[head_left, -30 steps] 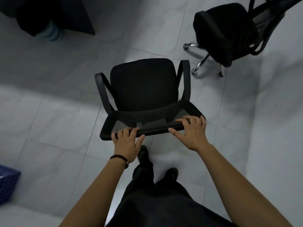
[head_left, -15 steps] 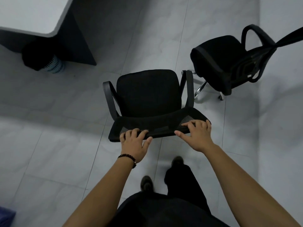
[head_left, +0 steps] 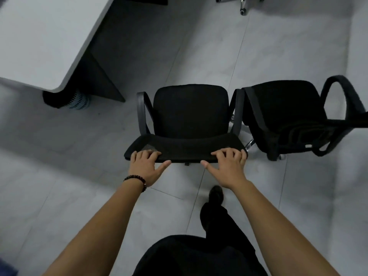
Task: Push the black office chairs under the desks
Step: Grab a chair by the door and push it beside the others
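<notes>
The desk [head_left: 39, 36] stands at ten o'clock from the chair [head_left: 190, 112], which sits out on the floor, the left hand [head_left: 145, 168] and right hand [head_left: 229, 168] each gripping its backrest top, fingers curled over, thumbs spread, a second chair [head_left: 284, 116] just beside at three o'clock.

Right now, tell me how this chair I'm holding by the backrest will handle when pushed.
The chair should roll easily: smooth floor tiles, though its wheels are hidden. Pushed high, where left hand and right hand grip the mesh backrest, it may flex or swivel. Its armrest sits close by the second chair and could snag.
</notes>
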The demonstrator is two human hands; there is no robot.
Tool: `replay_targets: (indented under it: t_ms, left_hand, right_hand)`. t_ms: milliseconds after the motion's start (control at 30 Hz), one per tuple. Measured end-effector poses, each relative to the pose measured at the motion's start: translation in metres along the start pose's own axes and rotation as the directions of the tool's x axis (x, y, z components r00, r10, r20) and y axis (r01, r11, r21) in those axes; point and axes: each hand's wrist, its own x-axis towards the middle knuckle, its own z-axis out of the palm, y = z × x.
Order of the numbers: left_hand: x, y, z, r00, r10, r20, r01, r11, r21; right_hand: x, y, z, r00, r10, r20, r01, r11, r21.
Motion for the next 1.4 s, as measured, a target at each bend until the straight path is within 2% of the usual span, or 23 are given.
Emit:
replay_targets:
  t_ms: [433,633,933,1167,1400]
  left_hand:
    - [0.161,0.055,-0.079,0.993,-0.120,0.019,0.121,0.990,-0.072]
    - [0.247,0.063,-0.128,0.994,-0.111,-0.014,0.110,0.990,-0.088]
    - [0.363,0.034,-0.201,0.994,-0.098,0.052,0.105,0.985,-0.136]
    - [0.413,0.040,-0.232,0.975,-0.207,0.079,0.215,0.969,-0.123]
    - [0.479,0.058,-0.268,0.917,-0.347,0.196,0.393,0.870,-0.299]
  right_hand:
    - [0.208,0.026,-0.113,0.994,-0.099,0.055,0.104,0.989,-0.105]
    - [0.327,0.011,-0.170,0.990,-0.126,0.068,0.137,0.972,-0.191]
    - [0.474,-0.039,-0.241,0.976,-0.154,0.156,0.196,0.931,-0.307]
    - [0.548,-0.051,-0.275,0.951,-0.204,0.231,0.272,0.907,-0.320]
    - [0.659,-0.079,-0.324,0.887,-0.360,0.290,0.447,0.828,-0.340]
